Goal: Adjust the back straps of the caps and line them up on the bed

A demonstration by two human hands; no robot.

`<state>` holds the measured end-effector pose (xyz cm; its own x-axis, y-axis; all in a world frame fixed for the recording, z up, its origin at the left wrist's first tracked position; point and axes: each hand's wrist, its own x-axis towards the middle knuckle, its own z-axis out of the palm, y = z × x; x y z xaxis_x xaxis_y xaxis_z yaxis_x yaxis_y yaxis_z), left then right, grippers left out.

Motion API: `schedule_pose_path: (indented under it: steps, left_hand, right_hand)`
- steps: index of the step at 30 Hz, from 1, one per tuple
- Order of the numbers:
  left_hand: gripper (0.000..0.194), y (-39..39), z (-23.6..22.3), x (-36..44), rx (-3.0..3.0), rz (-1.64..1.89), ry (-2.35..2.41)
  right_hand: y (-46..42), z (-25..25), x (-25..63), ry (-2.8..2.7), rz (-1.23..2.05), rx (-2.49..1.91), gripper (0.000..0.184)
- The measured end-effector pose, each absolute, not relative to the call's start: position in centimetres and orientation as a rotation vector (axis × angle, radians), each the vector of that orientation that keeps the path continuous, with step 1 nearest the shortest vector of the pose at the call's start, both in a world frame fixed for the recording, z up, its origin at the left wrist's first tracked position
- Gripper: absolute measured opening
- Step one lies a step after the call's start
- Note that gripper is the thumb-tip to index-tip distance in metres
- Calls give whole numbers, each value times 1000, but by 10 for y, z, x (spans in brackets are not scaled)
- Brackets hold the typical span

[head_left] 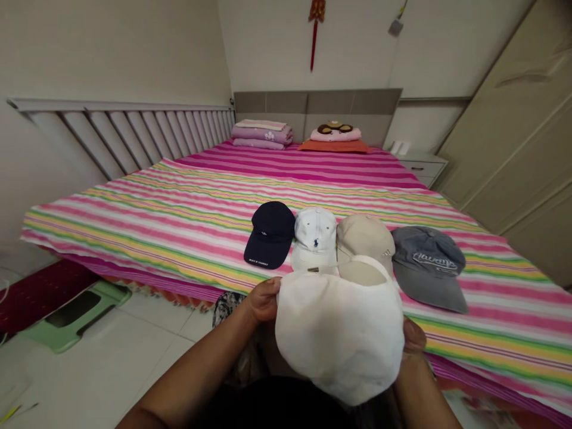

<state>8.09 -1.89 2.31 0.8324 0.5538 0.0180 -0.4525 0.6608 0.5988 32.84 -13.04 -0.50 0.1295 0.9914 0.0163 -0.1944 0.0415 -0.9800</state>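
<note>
Between my hands I hold a white baseball cap [339, 336] up in front of the bed, its back opening and strap turned away from me. My left hand [265, 299] pinches its left edge. At its right edge my right hand [413, 337] grips it, with most fingers hidden behind the cap. Beyond it a row of caps lies on the bed: a navy cap [271, 229], a white cap with a small dark logo [315, 229], a beige cap [364, 233] partly covered by the held one, and a grey cap with lettering [426, 262].
A striped sheet [179, 220] covers the bed. Folded purple bedding [261, 136] and a pink and orange stack [335, 143] lie by the headboard [281, 102]. A green stool [74, 316] lies on the floor at left; a nightstand [422, 167] stands at right.
</note>
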Motion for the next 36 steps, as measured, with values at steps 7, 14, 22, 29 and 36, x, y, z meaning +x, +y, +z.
schedule_pose_path:
  steps: [7, 14, 22, 29, 36]
  left_hand:
    - [41, -21, 43, 88, 717, 578, 252]
    - [35, -21, 49, 89, 787, 619, 432]
    - [29, -25, 64, 88, 872, 635, 569]
    - [31, -32, 75, 86, 1081, 565, 657]
    - [28, -38, 78, 87, 1214, 500, 672]
  right_hand:
    - [-142, 12, 330, -615, 1392, -973, 34]
    - [-141, 27, 315, -706, 1565, -898, 34]
    - [-139, 45, 309, -904, 1530, -762, 24]
    - [-139, 63, 294, -881, 1390, -844, 25]
    - [-133, 79, 278, -972, 1304, -1057, 24]
